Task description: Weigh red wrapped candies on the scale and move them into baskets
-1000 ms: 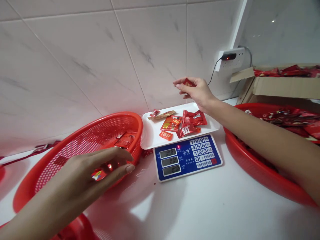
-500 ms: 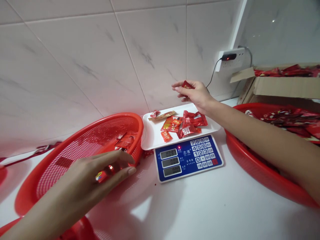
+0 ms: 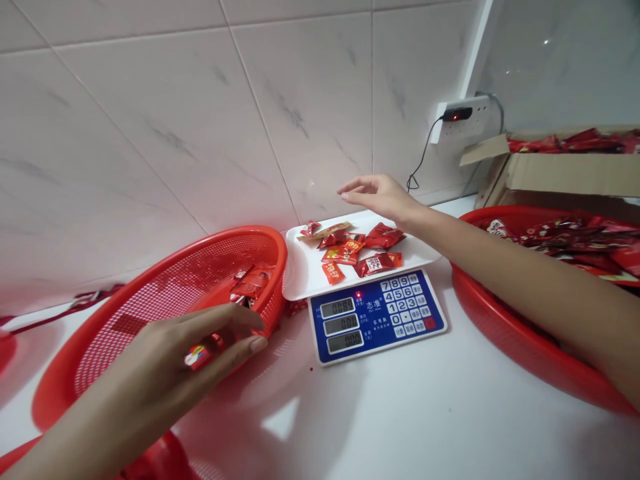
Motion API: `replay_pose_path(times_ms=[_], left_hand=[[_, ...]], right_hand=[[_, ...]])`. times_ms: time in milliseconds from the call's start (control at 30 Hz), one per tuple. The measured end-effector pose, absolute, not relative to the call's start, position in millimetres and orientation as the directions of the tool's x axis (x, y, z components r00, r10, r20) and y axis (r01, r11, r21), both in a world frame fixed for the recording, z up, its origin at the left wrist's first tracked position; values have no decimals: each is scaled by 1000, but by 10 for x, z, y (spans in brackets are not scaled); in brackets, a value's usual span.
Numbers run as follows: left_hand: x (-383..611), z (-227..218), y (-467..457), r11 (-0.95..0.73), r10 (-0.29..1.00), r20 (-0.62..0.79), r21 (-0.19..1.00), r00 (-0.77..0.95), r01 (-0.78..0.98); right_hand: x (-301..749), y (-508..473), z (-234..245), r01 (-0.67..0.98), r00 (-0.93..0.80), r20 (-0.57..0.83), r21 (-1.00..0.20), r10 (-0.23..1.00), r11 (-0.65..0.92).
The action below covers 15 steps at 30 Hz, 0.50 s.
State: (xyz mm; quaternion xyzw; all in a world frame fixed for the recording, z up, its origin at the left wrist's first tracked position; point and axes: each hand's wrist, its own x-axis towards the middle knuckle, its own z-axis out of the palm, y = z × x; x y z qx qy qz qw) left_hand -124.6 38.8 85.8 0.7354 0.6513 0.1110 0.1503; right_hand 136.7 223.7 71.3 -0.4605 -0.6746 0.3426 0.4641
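Observation:
My left hand [image 3: 193,350] hangs over a red mesh basket [image 3: 260,241], its fingers curled around a small red foil packet [image 3: 198,357] with a colourful print. A few more red packets [image 3: 250,283] lie in that basket near its far rim. My right hand [image 3: 377,197] is open and holds nothing, with its fingers stretched just above a white tray [image 3: 300,283]. The tray holds several red snack packets [image 3: 345,252] and one tan packet [image 3: 325,230]. It rests on a blue-faced digital scale [image 3: 375,320].
A large red basket [image 3: 505,333] full of red packets lies under my right forearm. Behind it, an open cardboard box [image 3: 565,175] holds more. A wall socket [image 3: 463,113] with a plugged-in black adapter sits above the white counter [image 3: 400,413], against marble-look tiles.
My right hand has let go of its red packet, which now lies among those on the tray, and has opened. The tray's packets have shifted. My left hand has barely moved.

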Motion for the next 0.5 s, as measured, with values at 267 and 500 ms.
replay_pose_path(times_ms=[267,500], left_hand=[[-1245,882,409,-148,989,22,344,149,927],[-1351,957,635,-367,924,188,182,334,912]], right_hand=[[1321,2228,829,316,-141,327,-880,934,356],[2163,1672,1169,887,-329,121,-300,937,350]])
